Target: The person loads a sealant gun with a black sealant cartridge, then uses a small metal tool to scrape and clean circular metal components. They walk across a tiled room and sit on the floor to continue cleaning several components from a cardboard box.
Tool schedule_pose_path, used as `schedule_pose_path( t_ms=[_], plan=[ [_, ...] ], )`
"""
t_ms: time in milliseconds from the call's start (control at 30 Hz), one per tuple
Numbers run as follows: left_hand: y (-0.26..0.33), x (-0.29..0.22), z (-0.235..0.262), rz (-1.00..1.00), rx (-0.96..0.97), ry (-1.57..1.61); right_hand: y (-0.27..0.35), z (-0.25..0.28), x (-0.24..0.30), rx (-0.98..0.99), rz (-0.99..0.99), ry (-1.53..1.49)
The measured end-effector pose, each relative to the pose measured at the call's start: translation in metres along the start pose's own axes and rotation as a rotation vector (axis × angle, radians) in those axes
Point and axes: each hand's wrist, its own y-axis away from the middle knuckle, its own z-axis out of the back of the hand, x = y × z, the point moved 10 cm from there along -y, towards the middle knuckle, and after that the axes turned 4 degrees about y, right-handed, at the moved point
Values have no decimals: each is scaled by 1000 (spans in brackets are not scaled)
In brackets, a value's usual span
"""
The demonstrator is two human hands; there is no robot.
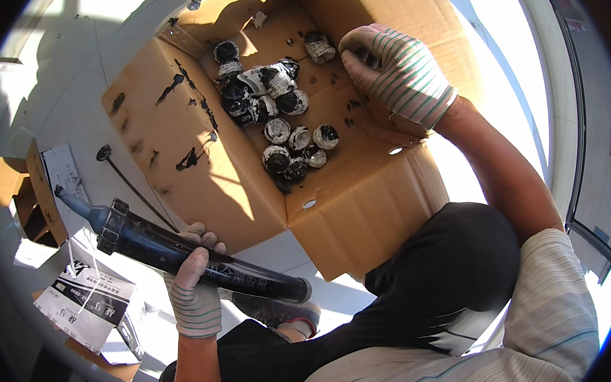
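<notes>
My left hand (197, 286), in a striped knit glove, is wrapped round a black sealant gun barrel (162, 244). A ring collar and a grey-blue nozzle (81, 207) sit at its upper-left end. A thin rod with a round disc (140, 186) runs down toward the same hand; whether the hand touches it is hidden. My gloved right hand (400, 72) hovers over the right side of an open cardboard box (364, 208), fingers curled in toward the thumb. Whatever lies between them I cannot make out. Inside the box lie several crumpled, black-smeared white wrappers (287, 135).
Black smears mark the box's left flap (196, 171). A small divided carton (30, 205) and a white-and-black printed carton (89, 308) stand at the left. My bent knee (454, 251) and shoe (275, 312) are close to the box's near side.
</notes>
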Motion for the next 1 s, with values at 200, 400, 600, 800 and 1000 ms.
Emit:
schedule_pose_path(
  t_ms=[200, 400, 600, 800, 1000],
  plan=[
    [-1, 0, 1, -4, -10, 5, -8, -28, 7, 66, 117, 161],
    [3, 0, 1, 27, -43, -15, -22, -48, 5, 144, 97, 202],
    [2, 0, 2, 44, -32, -20, -62, -85, -2, 214, 135, 176],
    [4, -3, -4, 28, -34, -16, -102, -146, -4, 400, 106, 295],
    [4, -2, -2, 20, -35, 11, -109, -173, 7, 569, 9, 327]
  ],
)
